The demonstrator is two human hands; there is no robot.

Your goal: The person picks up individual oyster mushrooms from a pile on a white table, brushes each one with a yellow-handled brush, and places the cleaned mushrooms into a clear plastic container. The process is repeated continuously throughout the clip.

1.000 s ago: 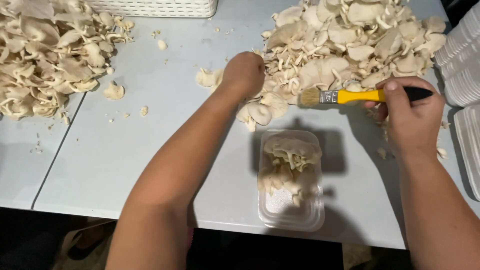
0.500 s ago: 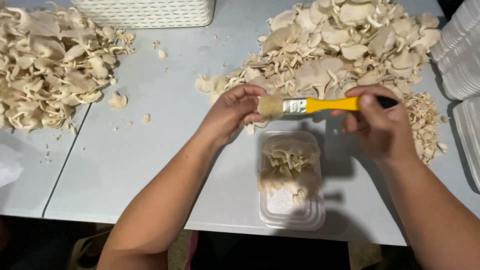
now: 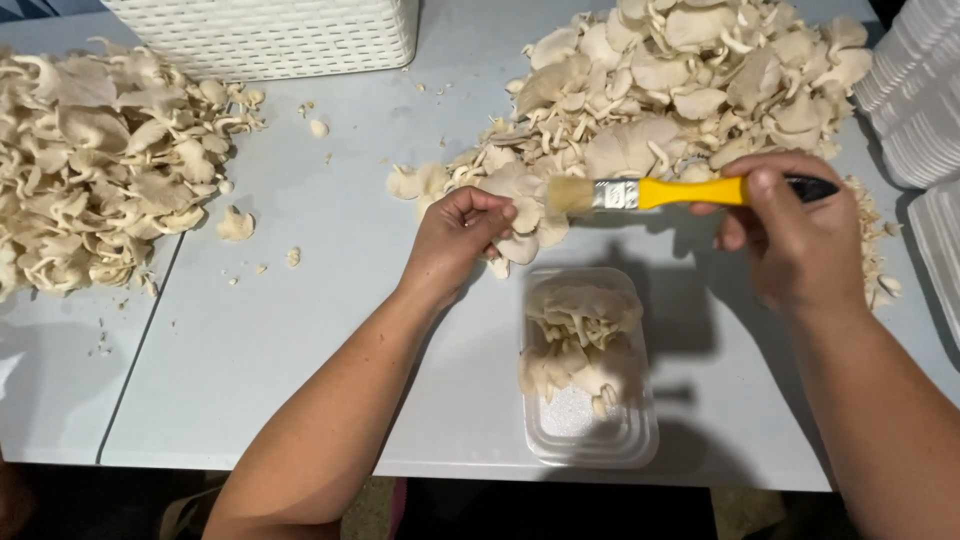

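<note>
The person's left hand point(image 3: 455, 235) is curled around a single pale oyster mushroom point(image 3: 520, 235), pinched between thumb and fingers just above the table, while the right hand point(image 3: 795, 235) grips the yellow handle of a small paintbrush point(image 3: 640, 193) held level, its bristles pointing toward nine o'clock and touching or almost touching the mushroom's cap. From where I stand this looks like the cleaning step: one mushroom at a time gets brushed before it goes anywhere. At six o'clock from the brush sits a clear plastic tray point(image 3: 590, 440), its far half filled with mushrooms and its near end bare. At twelve o'clock from the hands lies the big heap of mushrooms point(image 3: 690, 80), and well off at nine o'clock a second heap point(image 3: 100, 170) spreads over the left of the grey table point(image 3: 300, 330). A white woven basket point(image 3: 265, 35) stands at the far edge, and stacked white trays point(image 3: 915, 90) rise at two o'clock. I would judge the next move calls for light strokes across the cap and gills, with the left fingers turning the piece gently, since such thin flesh should tear easily, then a short drop toward six o'clock into the tray's open end.
</note>
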